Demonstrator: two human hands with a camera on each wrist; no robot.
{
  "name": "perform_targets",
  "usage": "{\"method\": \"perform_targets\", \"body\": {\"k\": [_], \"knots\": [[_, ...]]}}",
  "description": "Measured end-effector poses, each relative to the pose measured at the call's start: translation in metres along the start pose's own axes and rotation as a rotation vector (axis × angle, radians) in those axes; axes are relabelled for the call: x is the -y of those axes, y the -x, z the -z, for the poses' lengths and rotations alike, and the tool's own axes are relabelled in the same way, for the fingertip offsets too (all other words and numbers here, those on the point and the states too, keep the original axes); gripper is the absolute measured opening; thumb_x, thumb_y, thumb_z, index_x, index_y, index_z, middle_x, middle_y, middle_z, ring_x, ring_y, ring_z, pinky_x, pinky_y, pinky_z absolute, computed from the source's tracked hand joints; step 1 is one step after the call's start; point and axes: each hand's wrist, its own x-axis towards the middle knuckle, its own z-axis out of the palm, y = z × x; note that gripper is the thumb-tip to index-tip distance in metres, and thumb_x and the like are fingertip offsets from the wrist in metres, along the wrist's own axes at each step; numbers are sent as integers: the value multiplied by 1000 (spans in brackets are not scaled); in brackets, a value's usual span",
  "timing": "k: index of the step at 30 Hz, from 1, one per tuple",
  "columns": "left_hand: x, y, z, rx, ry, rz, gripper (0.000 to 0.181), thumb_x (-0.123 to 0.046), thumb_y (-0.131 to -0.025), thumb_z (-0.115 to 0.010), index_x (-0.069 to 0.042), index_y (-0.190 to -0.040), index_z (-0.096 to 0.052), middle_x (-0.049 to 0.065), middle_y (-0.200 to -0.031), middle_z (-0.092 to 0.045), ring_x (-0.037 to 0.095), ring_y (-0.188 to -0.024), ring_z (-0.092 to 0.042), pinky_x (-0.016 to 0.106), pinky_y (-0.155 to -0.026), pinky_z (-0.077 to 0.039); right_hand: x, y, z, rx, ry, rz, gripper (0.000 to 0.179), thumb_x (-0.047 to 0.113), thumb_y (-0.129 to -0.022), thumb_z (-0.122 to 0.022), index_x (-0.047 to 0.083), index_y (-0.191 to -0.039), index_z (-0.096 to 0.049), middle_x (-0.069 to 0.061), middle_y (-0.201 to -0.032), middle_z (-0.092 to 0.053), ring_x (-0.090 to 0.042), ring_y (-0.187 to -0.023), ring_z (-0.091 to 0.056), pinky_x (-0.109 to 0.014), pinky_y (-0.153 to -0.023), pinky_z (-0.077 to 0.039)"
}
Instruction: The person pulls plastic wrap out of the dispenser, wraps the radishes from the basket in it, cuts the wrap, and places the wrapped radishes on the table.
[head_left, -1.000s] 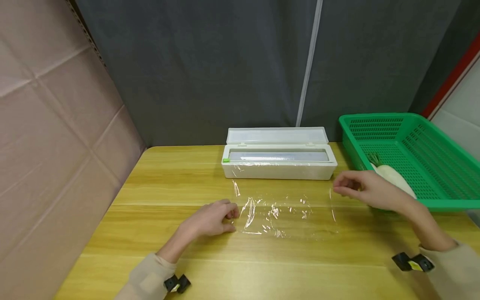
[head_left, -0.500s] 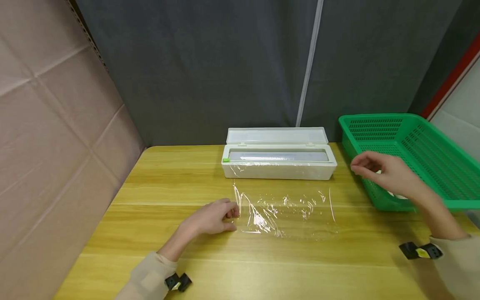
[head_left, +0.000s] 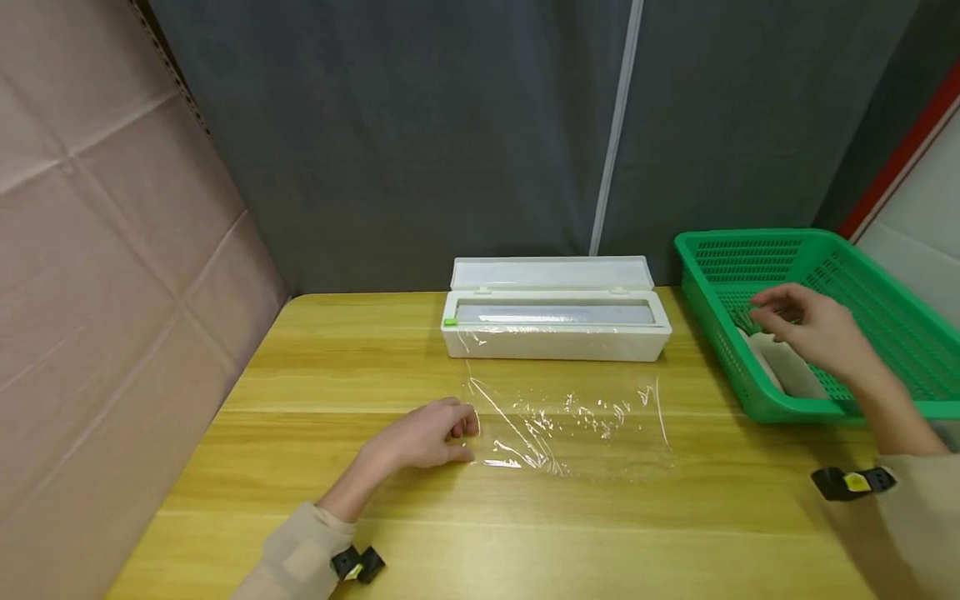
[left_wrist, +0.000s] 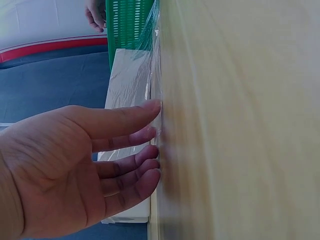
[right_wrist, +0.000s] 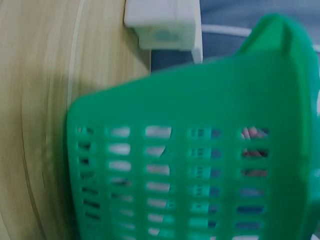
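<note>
A sheet of clear plastic film [head_left: 577,425] lies on the desk [head_left: 337,375], creased and catching the light, and runs up to the front of a long white box [head_left: 555,346] behind it. The left hand [head_left: 427,433] rests at the film's near left corner, its loosely bent fingertips pressing down there — thumb and fingers apart, with nothing gripped between them. The right hand [head_left: 821,333] hangs over the green basket [head_left: 712,350], fingers slack and curved, holding nothing. Just beneath it are white radishes [head_left: 791,371], two of them by the look of it, lying inside against the basket's left wall with a tuft of green stalks [head_left: 744,321] at the far end; whether the fingers touch them I cannot tell.

The box has its clear lid [head_left: 551,273] tipped back, a pale roll [head_left: 555,314] in its opening and a small bright-green piece [head_left: 451,322] at the left of its front edge. The basket stands to the right of the box, near it — its slotted side fills most of the right wrist view. A dark grey curtain [head_left: 412,150] with a pale stripe [head_left: 618,125] hangs behind the desk, and a pinkish sheet [head_left: 112,250] covers the left side.
</note>
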Motion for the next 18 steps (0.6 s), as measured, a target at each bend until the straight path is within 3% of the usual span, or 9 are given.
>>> {"method": "perform_targets", "body": {"k": [4,7,11,15,18], "knots": [[0,0,0,1,-9,-1,23,-19,-88,-81,-12,-100,-63,0,-90,-55,16,-83,-53,32,-76,-47,-15,-3,4,25,28,-68,41,28,-103,-58,-1,-132,-53,-20,-115,-61,12,-80,-51,-24,-61,-48],[1,0,0,4,-11,0,23,-19,-87,-81,-12,-100,-63,0,-89,-55,15,-82,-52,32,-75,-47,-23,-3,7,64,55,-110,48,31,-104,-56,-4,-135,-49,-34,-124,-54,-8,-93,-59,-31,-65,-47],[2,0,1,7,-11,4,24,-19,-87,-81,-12,-99,-62,1,-89,-54,14,-81,-50,32,-75,-46,-33,-4,10,127,71,-157,55,34,-105,-52,-9,-138,-43,-41,-126,-50,-38,-91,-62,-40,-65,-49],[2,0,1,10,-10,-3,24,-19,-87,-81,-12,-99,-62,0,-89,-54,13,-82,-50,31,-75,-46,-41,-4,14,198,85,-203,62,38,-105,-50,-11,-141,-38,-43,-128,-46,-32,-84,-65,-45,-67,-52],[2,-1,1,12,-11,-7,24,-19,-88,-81,-12,-99,-62,0,-89,-54,13,-82,-50,31,-75,-46,-45,-4,17,254,95,-231,66,41,-106,-47,-12,-143,-34,-45,-131,-43,-40,-91,-64,-50,-70,-52]]}}
